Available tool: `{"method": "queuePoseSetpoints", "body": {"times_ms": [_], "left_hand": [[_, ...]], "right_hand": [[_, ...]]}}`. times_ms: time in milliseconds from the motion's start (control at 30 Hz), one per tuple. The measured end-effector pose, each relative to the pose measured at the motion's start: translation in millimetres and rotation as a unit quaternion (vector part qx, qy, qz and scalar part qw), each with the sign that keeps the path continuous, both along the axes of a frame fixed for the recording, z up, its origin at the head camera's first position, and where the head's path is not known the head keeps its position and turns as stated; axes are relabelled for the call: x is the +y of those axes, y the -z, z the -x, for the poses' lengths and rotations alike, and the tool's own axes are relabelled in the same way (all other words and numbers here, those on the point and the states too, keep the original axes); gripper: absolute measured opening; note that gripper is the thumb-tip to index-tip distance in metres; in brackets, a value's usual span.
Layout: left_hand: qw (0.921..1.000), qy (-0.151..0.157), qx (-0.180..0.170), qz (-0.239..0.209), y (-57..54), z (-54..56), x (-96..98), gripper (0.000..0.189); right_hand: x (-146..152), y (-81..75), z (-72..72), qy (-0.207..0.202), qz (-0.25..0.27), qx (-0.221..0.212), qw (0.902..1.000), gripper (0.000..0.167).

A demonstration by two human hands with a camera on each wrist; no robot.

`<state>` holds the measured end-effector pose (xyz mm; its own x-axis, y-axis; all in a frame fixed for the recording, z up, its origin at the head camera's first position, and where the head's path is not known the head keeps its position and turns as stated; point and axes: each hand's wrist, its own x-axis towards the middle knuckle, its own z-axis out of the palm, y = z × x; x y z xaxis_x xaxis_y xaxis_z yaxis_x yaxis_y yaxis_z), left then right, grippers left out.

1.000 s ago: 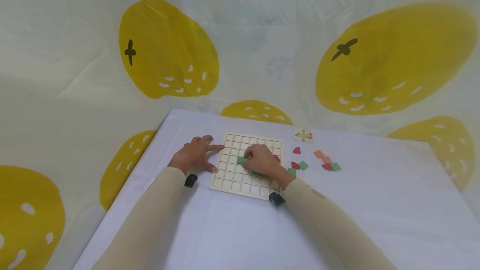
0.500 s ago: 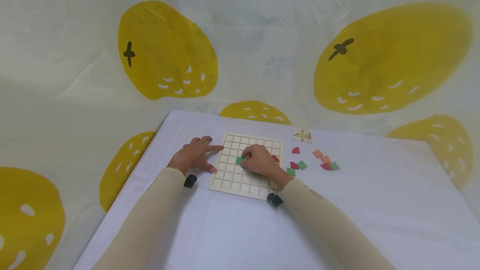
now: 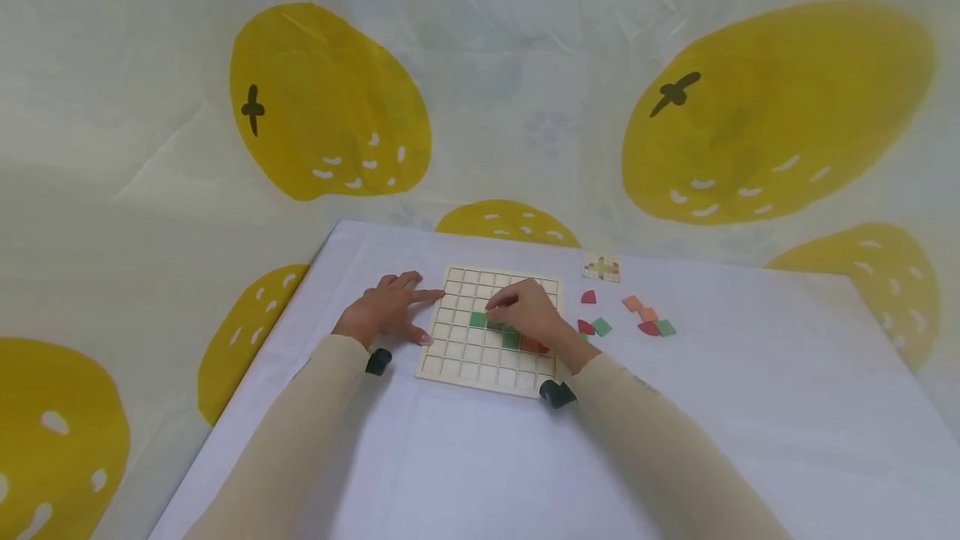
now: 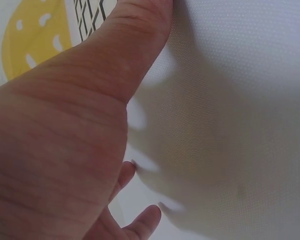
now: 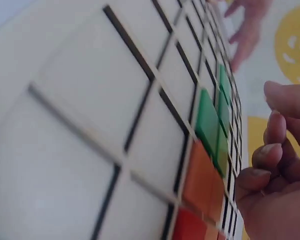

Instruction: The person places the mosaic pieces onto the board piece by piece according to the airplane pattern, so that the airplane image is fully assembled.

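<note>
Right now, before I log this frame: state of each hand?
Left hand: open, fingers spread, index and thumb at the left edge of the grid board.
Right hand: closed, fingers curled above the board, no piece visible in it.

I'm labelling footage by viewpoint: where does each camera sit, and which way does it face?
Head: on the head, facing forward and down at the pale square gridded board on the white table; left hand, right hand and beige fabric sleeves show.
Left wrist: on that wrist, looking past part of the left hand at the table and the board.
Right wrist: on that wrist, looking low across the board; right hand near, left hand blurred beyond.
Head and right wrist share both hands and green square tiles.
</note>
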<state>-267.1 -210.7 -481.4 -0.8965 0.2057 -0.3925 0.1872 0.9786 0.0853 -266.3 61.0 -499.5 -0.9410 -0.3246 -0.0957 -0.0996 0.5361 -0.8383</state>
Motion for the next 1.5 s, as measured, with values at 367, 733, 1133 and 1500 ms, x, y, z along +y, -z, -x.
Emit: {"method": "queuePoseSetpoints", "body": {"times_ms": [367,733,1133,1500], "left_hand": [[0.9995,-0.016,-0.025,-0.008,-0.3,2.8,-2.1,0.095],[0.9994,-0.019,-0.027,-0.005,-1.3,0.7,-3.5,0.094],[0.9989,-0.024,-0.039,-0.006,-2.9,4.0,1.7,0.095],[0.9994,-0.010,-0.032,-0.008,-3.6,3.0,1.1,0.095]], "right_hand": [[57.3,0.6,3.6,0.046,-0.005,-0.068,0.9967,0.016],[113.2,-2.9,3.0,0.052,-0.036,-0.068,0.9957,0.020],[171.5,12.3,3.8,0.080,-0.078,-0.078,0.9907,0.026],[177.5,5.1,4.7,0.066,-0.114,-0.099,0.9862,0.028]]}}
